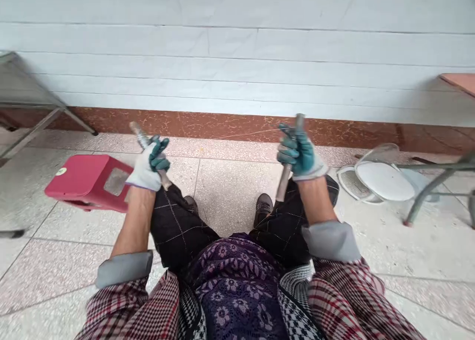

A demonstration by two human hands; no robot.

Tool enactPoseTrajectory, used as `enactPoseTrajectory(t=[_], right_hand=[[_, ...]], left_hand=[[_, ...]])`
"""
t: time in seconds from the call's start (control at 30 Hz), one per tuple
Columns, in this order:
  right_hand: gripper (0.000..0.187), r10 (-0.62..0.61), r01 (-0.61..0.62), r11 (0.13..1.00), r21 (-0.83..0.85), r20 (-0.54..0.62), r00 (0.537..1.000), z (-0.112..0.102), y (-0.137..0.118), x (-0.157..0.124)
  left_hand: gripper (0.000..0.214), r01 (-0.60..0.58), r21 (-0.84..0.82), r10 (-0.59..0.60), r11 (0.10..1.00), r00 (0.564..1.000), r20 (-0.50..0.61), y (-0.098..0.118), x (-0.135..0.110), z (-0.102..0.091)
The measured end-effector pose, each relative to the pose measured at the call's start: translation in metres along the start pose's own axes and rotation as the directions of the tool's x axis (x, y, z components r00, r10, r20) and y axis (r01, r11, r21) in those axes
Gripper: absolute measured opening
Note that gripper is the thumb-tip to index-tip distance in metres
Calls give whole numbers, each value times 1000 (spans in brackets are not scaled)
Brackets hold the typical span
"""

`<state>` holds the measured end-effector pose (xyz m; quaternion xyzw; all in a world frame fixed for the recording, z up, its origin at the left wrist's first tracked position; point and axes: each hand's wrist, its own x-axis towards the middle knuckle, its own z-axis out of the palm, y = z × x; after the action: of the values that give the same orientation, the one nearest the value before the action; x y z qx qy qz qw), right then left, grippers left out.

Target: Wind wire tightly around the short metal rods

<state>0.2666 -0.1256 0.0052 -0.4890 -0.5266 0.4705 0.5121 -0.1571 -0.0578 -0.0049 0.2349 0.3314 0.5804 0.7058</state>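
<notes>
My left hand (150, 162), in a white and teal work glove, is closed around a short stick (140, 133) that slants up and to the left. Part of that stick appears wrapped in something pale; blur hides the detail. My right hand (301, 154), gloved alike, grips a second short stick (283, 184), held nearly upright with its lower end over my right knee. A thin pale thread (248, 133) runs leftward from near my right fingers; where it ends I cannot make out. The hands are well apart, above my knees.
A red plastic stool (81, 179) lies tipped on the tiled floor to the left. White round plastic pieces (386, 180) lie at right beside a green metal table leg (432, 191). A folding frame (55, 102) stands far left, against a white wall (237, 68).
</notes>
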Motion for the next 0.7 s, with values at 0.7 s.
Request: enactPoseTrajectory(t=[0.7], right_hand=[[35, -34, 197, 951, 239, -552, 833, -43, 14, -85]], left_hand=[[58, -217, 274, 227, 937, 974, -6, -51, -43, 36]])
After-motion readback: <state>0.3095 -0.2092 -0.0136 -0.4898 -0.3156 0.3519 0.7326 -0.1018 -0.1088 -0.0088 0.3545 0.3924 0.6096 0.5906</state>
